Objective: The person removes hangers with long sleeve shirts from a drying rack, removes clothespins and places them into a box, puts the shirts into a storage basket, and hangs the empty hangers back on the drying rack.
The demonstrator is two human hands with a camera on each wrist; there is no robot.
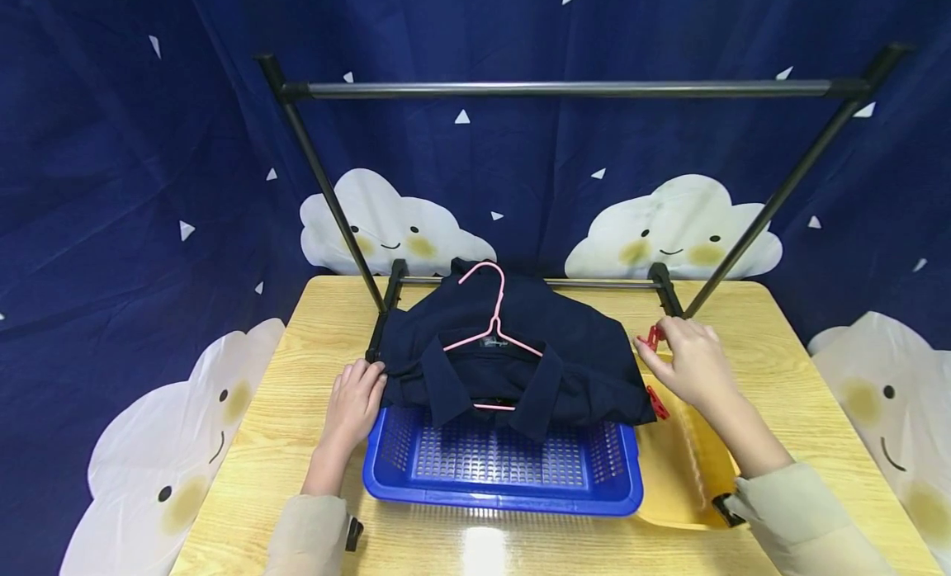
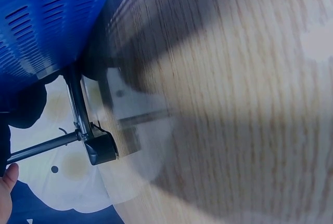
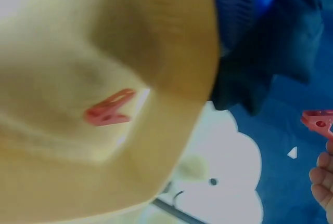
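Note:
A dark navy collared shirt [image 1: 594, 345] lies over a blue plastic basket [image 1: 505, 500], with a pink hanger [image 1: 496, 320] inside its neck. My left hand [image 1: 357, 394] rests at the shirt's left sleeve, by the basket's upper left corner; a fingertip [image 2: 9, 177] shows at the edge of the left wrist view. My right hand [image 1: 694, 357] pinches a red clothespin [image 1: 652, 338] between thumb and fingers, above the far end of a yellow bin [image 1: 669, 477]. A second red clothespin [image 3: 109, 109] lies inside the bin.
A rack with a grey crossbar [image 1: 565, 90] and black side posts [image 1: 787, 188] stands behind the basket on the wooden table [image 1: 267, 477]. Its black foot [image 2: 100, 147] shows in the left wrist view. A navy curtain [image 1: 461, 31] with clouds hangs around the table.

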